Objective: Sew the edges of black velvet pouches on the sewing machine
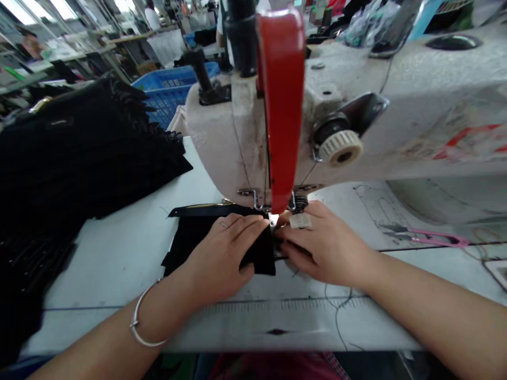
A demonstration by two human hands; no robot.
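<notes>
Pressing flat, left hand (pixel 225 253) on black fabric piece (pixel 188 240) | right hand (pixel 325 245) just beside, at needle; grip unclear | cloth between left fingers and machine: likely soft, light; hold near edge

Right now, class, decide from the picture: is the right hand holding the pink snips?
No, the pink snips lie on the white table, apart from the right hand, which is beside the presser foot.
</notes>
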